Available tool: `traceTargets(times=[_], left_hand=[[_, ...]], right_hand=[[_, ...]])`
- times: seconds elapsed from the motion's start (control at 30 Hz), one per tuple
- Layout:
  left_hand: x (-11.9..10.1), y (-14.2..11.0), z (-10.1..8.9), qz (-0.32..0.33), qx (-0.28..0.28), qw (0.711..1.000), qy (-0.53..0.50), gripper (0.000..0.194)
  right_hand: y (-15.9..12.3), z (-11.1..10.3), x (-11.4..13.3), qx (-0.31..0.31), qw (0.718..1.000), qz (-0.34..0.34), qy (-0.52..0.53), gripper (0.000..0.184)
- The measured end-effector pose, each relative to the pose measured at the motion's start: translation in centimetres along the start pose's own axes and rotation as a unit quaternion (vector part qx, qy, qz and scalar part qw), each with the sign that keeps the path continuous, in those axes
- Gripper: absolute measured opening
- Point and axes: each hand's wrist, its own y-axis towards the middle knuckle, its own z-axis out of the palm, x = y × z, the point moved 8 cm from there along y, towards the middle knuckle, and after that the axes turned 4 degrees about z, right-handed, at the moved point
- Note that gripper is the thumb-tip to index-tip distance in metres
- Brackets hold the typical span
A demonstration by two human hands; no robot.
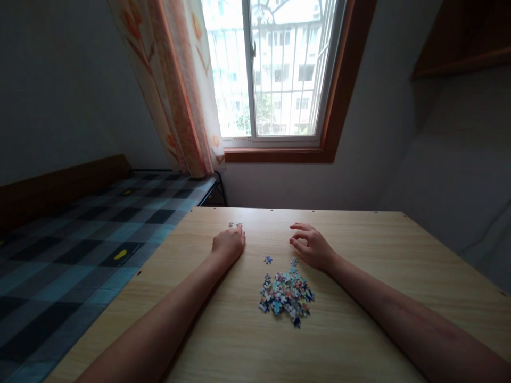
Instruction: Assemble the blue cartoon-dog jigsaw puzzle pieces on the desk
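Observation:
A loose heap of small colourful jigsaw puzzle pieces lies on the wooden table in front of me. My left hand rests beyond it to the left, fingers mostly curled, with the fingertips at a puzzle piece. Just left of that piece lies another puzzle piece. My right hand hovers or rests at the heap's far right, its fingers bent and apart, with nothing visible in them. Between the hands sits a single blue puzzle piece. Near my right wrist is a bluish puzzle piece at the heap's top.
The light wooden table reaches toward the wall under a barred window. To the left stands a bed with a checked cover. A flowered curtain hangs over the bed's end. A brown shelf is at upper right.

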Motion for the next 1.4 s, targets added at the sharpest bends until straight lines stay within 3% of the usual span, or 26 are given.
traceTargets(times=[0.27,1.4], left_hand=[[0.34,0.18,0.12,-0.026,0.01,1.0,-0.012,0.043],[0.5,0.16,-0.09,-0.03,0.011,0.999,-0.011,0.047]], right_hand=[[-0.17,0.15,0.48,0.014,1.0,-0.004,-0.003,0.019],[-0.25,0.29,0.47,0.016,1.0,-0.009,-0.003,0.019]])
